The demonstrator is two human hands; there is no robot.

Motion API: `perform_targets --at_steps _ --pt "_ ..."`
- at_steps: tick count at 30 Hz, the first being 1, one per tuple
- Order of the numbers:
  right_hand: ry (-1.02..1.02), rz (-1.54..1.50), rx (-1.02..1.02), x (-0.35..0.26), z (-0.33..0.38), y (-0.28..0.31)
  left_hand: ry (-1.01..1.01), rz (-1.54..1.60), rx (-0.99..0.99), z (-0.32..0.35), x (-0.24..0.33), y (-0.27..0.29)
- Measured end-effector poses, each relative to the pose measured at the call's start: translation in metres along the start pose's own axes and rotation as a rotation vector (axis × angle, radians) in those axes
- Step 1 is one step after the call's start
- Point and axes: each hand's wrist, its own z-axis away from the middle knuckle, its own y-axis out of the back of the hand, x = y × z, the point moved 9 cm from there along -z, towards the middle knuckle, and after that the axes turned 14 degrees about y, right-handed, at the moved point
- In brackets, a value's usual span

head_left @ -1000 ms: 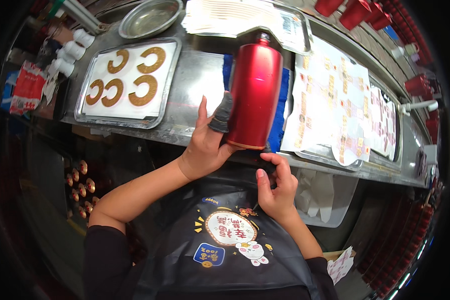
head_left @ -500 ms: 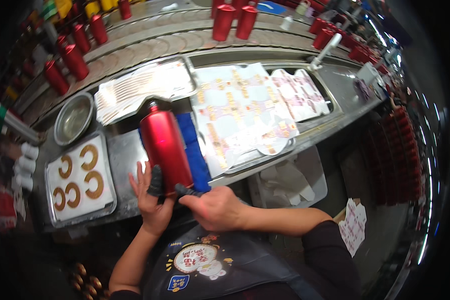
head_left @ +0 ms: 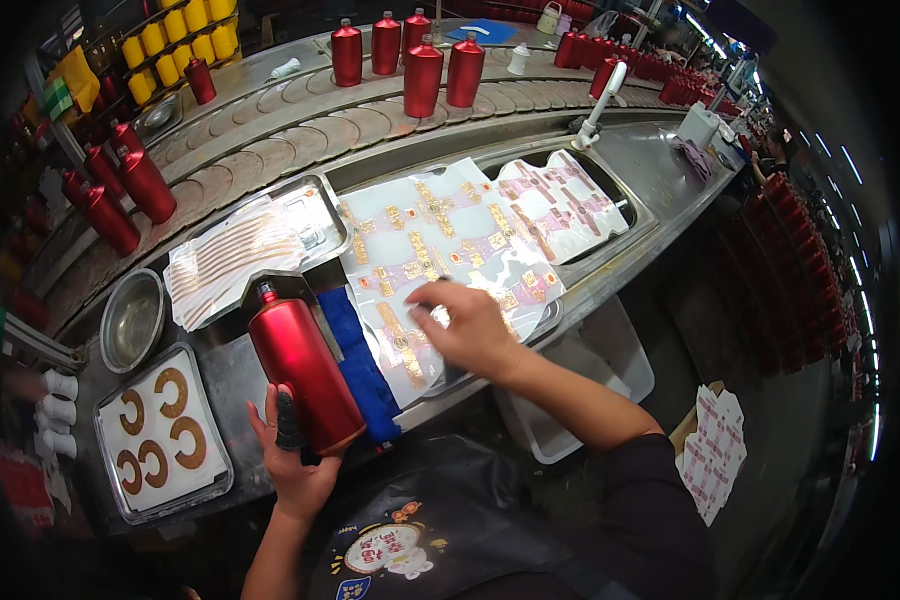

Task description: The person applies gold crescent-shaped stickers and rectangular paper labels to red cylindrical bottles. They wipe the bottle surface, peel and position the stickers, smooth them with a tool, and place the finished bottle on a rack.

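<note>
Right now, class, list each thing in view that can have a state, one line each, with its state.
Left hand: gripping the base of the red metal bottle.
Red metal bottle: tilted, capped, held.
Right hand: fingers spread on the gold sticker sheet.
Gold sticker sheet: lying flat.
Round steel bowl: upright.

We see bright overhead light on the steel counter [head_left: 660, 170], with white glare on the glossy sticker sheets [head_left: 440, 240] just beyond the right hand [head_left: 470, 330]. The red bottle [head_left: 305, 370] in the left hand [head_left: 295, 465] carries a soft highlight. Fisheye bending curves the conveyor [head_left: 270, 130]; the rim falls black, and the right hand's fingers look slightly blurred.
</note>
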Motion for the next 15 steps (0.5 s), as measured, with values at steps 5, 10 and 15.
perform_targets --at_steps 5,10,15 --pt "-0.627 0.545 0.078 0.255 0.006 0.136 -0.012 -0.005 0.023 -0.002 0.008 0.005" --pt "-0.884 0.336 -0.04 0.376 0.05 0.173 0.02 -0.026 -0.002 0.001 -0.001 0.001" --pt "-0.677 0.178 -0.064 0.387 0.01 0.137 0.036 -0.056 -0.029 0.005 -0.008 -0.004"
